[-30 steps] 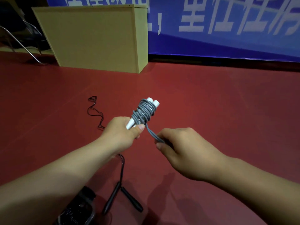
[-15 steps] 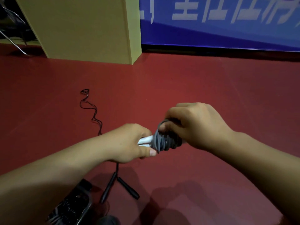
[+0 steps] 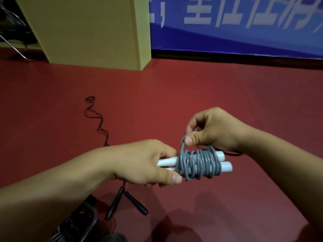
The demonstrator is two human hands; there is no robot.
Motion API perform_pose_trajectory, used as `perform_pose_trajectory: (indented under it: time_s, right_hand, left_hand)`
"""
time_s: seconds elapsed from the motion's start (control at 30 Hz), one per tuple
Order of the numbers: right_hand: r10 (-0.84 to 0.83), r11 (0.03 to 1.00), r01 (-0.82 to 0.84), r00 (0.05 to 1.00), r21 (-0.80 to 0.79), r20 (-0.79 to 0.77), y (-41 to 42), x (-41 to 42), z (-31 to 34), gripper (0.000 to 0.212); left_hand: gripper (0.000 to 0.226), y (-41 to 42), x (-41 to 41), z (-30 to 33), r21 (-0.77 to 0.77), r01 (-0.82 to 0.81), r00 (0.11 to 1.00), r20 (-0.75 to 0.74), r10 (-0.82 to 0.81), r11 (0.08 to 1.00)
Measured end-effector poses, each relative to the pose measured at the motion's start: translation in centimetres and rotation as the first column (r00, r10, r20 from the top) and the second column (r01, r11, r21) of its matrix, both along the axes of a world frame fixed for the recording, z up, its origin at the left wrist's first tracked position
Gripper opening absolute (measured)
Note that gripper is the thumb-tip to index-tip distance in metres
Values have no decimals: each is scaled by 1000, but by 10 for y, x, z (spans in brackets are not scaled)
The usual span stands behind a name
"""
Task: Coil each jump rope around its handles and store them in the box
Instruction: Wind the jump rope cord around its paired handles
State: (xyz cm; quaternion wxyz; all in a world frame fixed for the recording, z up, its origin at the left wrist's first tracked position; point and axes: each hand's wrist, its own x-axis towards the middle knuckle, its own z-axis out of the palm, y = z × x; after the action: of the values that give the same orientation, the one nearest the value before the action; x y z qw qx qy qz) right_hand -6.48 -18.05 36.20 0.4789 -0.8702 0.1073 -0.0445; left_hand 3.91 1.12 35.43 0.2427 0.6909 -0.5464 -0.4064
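My left hand [image 3: 145, 163] grips the near ends of two white handles [image 3: 225, 165] lying side by side and pointing right. A grey jump rope [image 3: 199, 165] is coiled in many turns around them. My right hand [image 3: 213, 130] pinches the last loop of grey rope between thumb and forefinger, just above the coil. A black jump rope lies on the red floor: its two black handles [image 3: 125, 201] are below my left hand, and its thin cord [image 3: 95, 117] snakes away to the upper left.
A tall yellowish wooden box [image 3: 90, 32] stands on the floor at the back left. A blue banner [image 3: 236, 23] with white characters covers the back wall. A dark basket-like thing [image 3: 76, 222] shows at the bottom edge, and chair legs [image 3: 12, 48] at far left.
The handles swung from pointing away to lying sideways. My right hand went from pulling the rope's tail near me, over the coil, to lifting the last loop above it.
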Motion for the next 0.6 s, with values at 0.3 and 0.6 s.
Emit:
perform_pose_trajectory:
  time_s: [0.3,0.6]
  right_hand:
    - [58,998,-51,983,-43,172,-2,0,-4,22]
    - [88,939,-49,991,-339,101,24,5,-14,28]
  left_hand:
    - [5,1,-3,5,-118,-118,741,-672,9,986]
    - [23,-5,2,1,-130,-596,692,-584,424,793]
